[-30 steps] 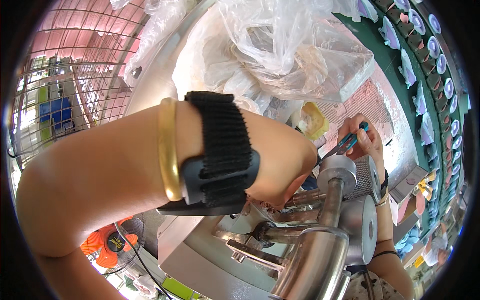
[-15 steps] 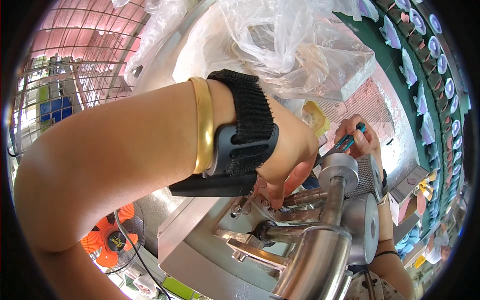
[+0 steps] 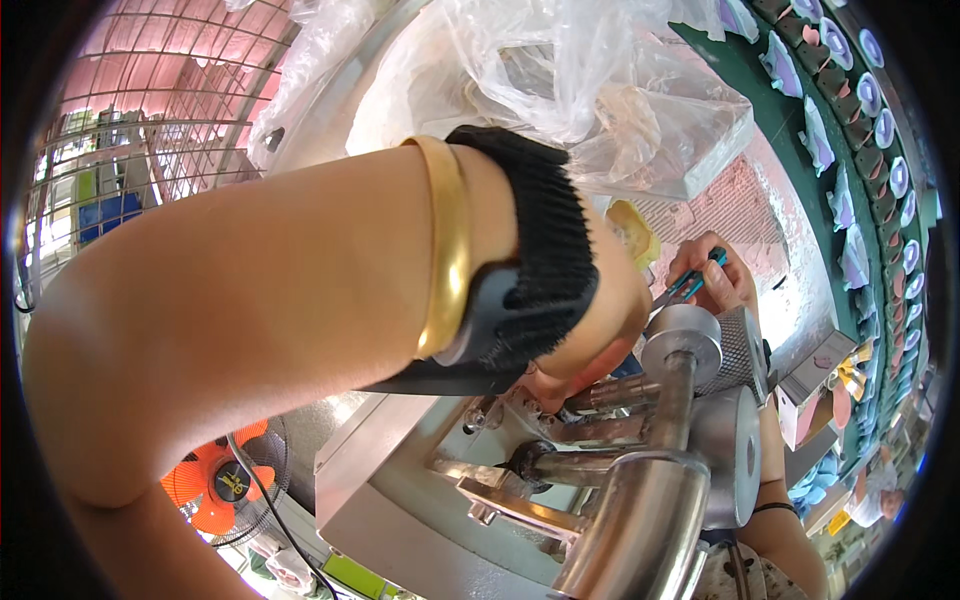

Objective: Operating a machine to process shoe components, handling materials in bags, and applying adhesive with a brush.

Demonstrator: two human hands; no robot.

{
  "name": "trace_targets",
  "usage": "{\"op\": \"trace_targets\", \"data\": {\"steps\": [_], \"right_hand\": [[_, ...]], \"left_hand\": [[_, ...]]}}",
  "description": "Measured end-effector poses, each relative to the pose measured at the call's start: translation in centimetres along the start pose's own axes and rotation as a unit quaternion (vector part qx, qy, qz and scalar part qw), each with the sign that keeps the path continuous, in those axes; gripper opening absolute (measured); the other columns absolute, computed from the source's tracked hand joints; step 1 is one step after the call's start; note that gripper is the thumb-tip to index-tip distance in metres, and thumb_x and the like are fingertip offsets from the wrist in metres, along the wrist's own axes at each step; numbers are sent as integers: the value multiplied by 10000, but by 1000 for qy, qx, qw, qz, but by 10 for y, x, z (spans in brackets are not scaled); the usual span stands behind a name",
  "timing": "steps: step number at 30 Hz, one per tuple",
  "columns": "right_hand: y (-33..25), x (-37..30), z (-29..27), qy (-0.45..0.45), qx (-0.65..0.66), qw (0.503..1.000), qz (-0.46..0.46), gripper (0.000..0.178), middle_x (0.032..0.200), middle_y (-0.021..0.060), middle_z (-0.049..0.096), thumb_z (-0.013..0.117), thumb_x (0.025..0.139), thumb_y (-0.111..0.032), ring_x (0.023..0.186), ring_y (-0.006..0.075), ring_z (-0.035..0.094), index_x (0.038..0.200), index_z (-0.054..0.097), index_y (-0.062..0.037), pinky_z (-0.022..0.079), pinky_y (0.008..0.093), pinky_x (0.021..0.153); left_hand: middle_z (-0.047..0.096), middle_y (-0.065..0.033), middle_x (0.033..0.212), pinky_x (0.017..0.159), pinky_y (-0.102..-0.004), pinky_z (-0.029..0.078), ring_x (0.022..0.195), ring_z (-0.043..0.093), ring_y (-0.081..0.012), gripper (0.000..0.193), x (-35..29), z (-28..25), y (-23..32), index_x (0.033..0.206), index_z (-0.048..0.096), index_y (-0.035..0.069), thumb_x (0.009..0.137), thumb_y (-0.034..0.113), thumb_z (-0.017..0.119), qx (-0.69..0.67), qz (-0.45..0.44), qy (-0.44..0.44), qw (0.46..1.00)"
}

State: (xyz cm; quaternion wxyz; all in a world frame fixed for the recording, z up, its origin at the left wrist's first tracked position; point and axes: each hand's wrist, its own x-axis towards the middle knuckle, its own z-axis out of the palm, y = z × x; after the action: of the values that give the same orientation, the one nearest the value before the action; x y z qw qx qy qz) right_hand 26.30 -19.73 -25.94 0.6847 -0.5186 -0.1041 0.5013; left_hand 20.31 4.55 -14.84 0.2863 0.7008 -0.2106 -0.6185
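Fingers (image 3: 689, 258) of the right hand (image 3: 736, 288) close around a teal-handled tool (image 3: 692, 289), right of centre; the left hand (image 3: 612, 318) overlaps a metal machine (image 3: 640, 515), its grip hidden; clear plastic (image 3: 600, 125) lies upper centre.

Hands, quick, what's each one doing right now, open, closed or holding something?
Left hand: partly hidden, so its state can't be told.
Right hand: closed, holding a teal-handled tool.
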Motion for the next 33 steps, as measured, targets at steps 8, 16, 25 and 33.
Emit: {"op": "trace_targets", "data": {"steps": [8,16,25,33], "right_hand": [[15,5,3,1,31,1000,2,285,933,112,638,596,962,-305,739,113,629,1026,528,-36,524,221,676],[5,2,-1,-2,45,999,-3,259,932,101,620,590,970,-278,744,106,606,1016,538,-28,518,225,680],[8,3,-3,-16,66,998,0,240,946,95,616,580,977,-258,748,98,592,1035,530,-30,511,235,701],[9,-2,-7,-8,69,998,10,224,967,97,616,574,981,-253,760,90,545,1037,531,-40,493,249,735]], "left_hand": [[653,-116,879,756,-366,486,865,645,-275,313,-15,4,-5,1054,611,38,802,192,714,-80,14,25,996],[669,-87,927,777,-360,506,880,652,-273,212,-35,12,-8,1044,623,59,841,122,625,-56,-13,96,994],[561,-167,1322,920,-359,489,1194,556,-318,341,-60,53,-11,1141,689,91,863,30,500,-202,84,156,963],[576,-89,1331,1031,-413,435,1343,439,-313,452,-82,79,-2,1207,647,110,791,-25,533,-197,110,250,942]]}}
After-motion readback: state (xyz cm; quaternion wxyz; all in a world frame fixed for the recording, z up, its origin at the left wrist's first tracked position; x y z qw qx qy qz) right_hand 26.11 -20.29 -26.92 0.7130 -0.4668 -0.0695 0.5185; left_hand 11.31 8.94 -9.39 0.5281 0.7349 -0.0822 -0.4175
